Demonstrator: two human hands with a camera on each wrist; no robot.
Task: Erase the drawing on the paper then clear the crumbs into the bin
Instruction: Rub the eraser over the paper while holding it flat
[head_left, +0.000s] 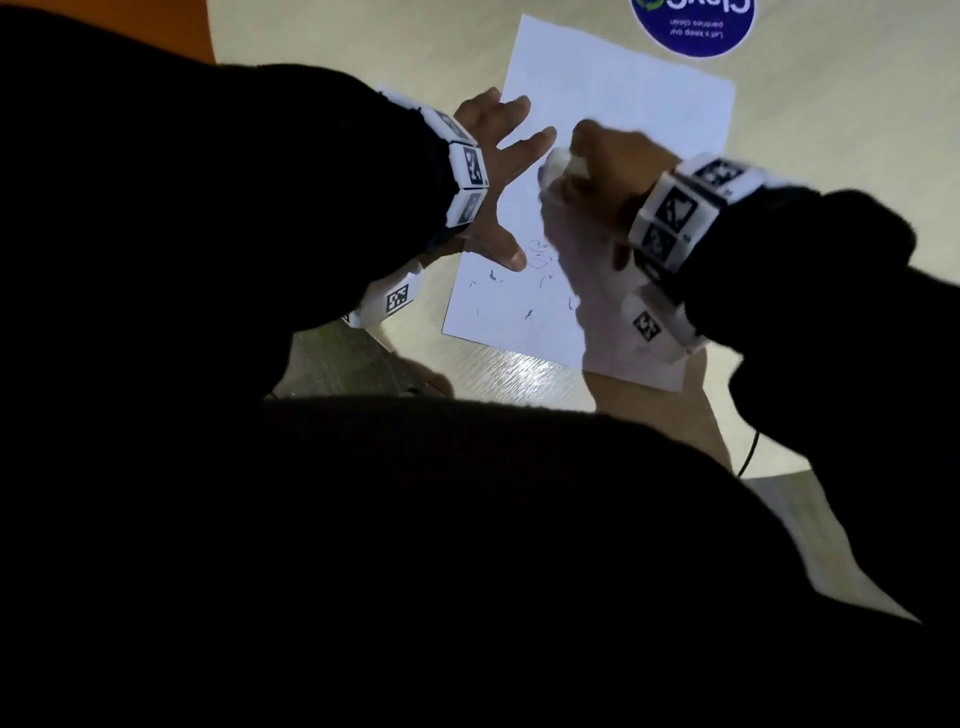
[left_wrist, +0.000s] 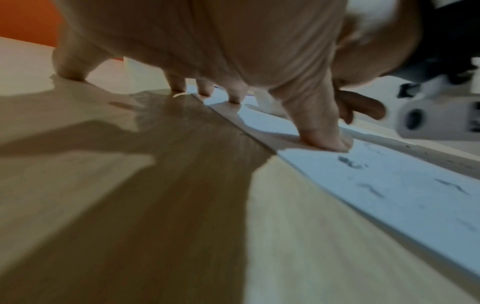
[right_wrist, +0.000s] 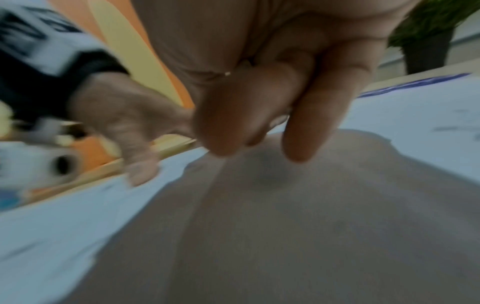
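A white paper (head_left: 623, 93) lies on the pale wooden table (head_left: 337, 57). Faint pencil loops (head_left: 537, 254) remain near its lower middle, with dark eraser crumbs (head_left: 530, 313) scattered below them. My left hand (head_left: 511, 200) is spread flat on the paper's left edge, and its thumb (left_wrist: 330, 142) presses the sheet (left_wrist: 402, 195) beside some crumbs (left_wrist: 349, 161). My right hand (head_left: 597, 166) hovers low over the middle of the paper and grips a white eraser (head_left: 563, 166). In the right wrist view the curled fingers (right_wrist: 246, 123) hide most of the eraser.
A round blue sticker (head_left: 693, 26) sits on the table beyond the paper's far right corner. An orange surface (head_left: 210, 31) lies past the table at the far left. A dark potted plant (right_wrist: 428, 41) stands in the background. My dark sleeves cover the near table.
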